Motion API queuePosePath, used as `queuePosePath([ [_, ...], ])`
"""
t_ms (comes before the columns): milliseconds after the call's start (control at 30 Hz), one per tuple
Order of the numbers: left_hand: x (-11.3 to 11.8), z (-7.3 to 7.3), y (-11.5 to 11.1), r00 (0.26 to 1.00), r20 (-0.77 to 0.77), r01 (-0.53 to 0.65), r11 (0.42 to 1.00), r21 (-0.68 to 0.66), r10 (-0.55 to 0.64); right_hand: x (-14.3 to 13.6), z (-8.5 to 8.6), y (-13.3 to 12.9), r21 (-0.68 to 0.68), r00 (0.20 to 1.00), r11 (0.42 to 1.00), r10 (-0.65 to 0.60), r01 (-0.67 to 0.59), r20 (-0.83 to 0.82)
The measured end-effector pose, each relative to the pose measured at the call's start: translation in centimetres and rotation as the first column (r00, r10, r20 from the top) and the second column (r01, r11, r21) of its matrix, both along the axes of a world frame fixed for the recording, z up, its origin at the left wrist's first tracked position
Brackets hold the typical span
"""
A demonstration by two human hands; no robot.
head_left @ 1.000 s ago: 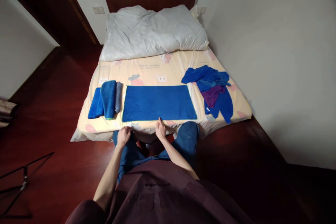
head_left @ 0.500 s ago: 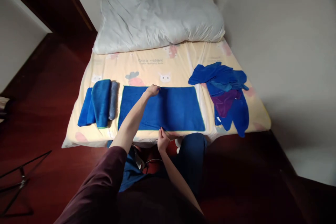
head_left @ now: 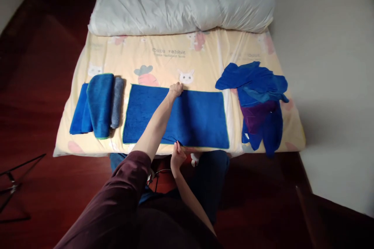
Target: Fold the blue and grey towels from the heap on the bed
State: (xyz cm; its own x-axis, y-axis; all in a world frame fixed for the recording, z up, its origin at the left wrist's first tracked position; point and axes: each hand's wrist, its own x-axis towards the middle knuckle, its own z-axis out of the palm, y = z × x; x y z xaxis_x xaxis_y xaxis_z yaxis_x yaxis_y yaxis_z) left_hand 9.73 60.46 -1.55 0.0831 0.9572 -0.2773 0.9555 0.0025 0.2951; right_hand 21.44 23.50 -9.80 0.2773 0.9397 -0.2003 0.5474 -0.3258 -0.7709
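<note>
A blue towel (head_left: pixel 204 118) with a thin green edge lies spread flat near the front edge of the bed. At the middle of its far edge, my left hand (head_left: pixel 176 90) is closed on the cloth. My right hand (head_left: pixel 177 155) pinches the near edge, almost straight below the left. Folded blue towels (head_left: pixel 101 105) and a rolled grey towel (head_left: pixel 117 102) rest to the left. On the right is a loose heap of blue cloths (head_left: pixel 253 78) with a purple cloth (head_left: pixel 255 116) among them.
The bed (head_left: pixel 166 62) has a yellow sheet with rabbit and carrot prints. A large white quilt (head_left: pixel 181 0) covers its far end. A black metal stand (head_left: pixel 11 188) is on the floor at the left, and a wall (head_left: pixel 327 66) is at the right.
The camera view has tipped down and come closer to the bed. Both hands remain on the same towel's edges, and the towel looks nearly unchanged.
</note>
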Motion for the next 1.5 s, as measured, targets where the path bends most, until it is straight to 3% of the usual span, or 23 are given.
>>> queuePosePath([
  [100,0.2,0.0,0.3,0.998,0.028,-0.051,0.999,0.015,0.050,-0.5,1.2,0.5,-0.058,0.984,0.985,-0.166,0.162,-0.062],
  [300,-0.1,0.1,1.0,0.993,0.071,-0.092,0.995,0.032,0.090,-0.9,2.7,1.0,-0.146,0.988,0.981,-0.136,0.124,-0.074],
  [533,-0.9,0.0,1.2,0.973,0.216,-0.116,0.983,0.142,0.083,-0.8,2.8,-0.6,-0.115,0.982,0.982,-0.160,0.148,-0.099],
  [733,-1.2,0.2,1.0,0.960,0.270,-0.129,0.977,0.168,0.081,-0.9,3.1,0.1,-0.110,0.985,0.985,-0.144,0.133,-0.099],
  [900,-1.3,1.0,0.8,0.952,0.290,-0.165,0.961,0.223,0.096,-0.4,3.0,-0.9,-0.126,0.991,0.987,-0.113,0.103,-0.073],
  [1067,-1.6,2.9,0.3,0.942,0.313,-0.196,0.954,0.226,0.120,0.1,3.3,-1.5,-0.014,0.985,0.992,-0.123,0.122,-0.118],
  [1267,-2.6,6.7,-0.5,0.924,0.354,-0.249,0.931,0.269,0.145,1.1,4.1,-2.3,0.100,0.969,0.981,-0.142,0.164,-0.200],
  [1500,-5.1,11.9,-2.6,0.903,0.401,-0.293,0.903,0.313,0.154,5.6,7.3,-1.6,0.245,0.948,0.945,-0.146,0.218,-0.282],
])
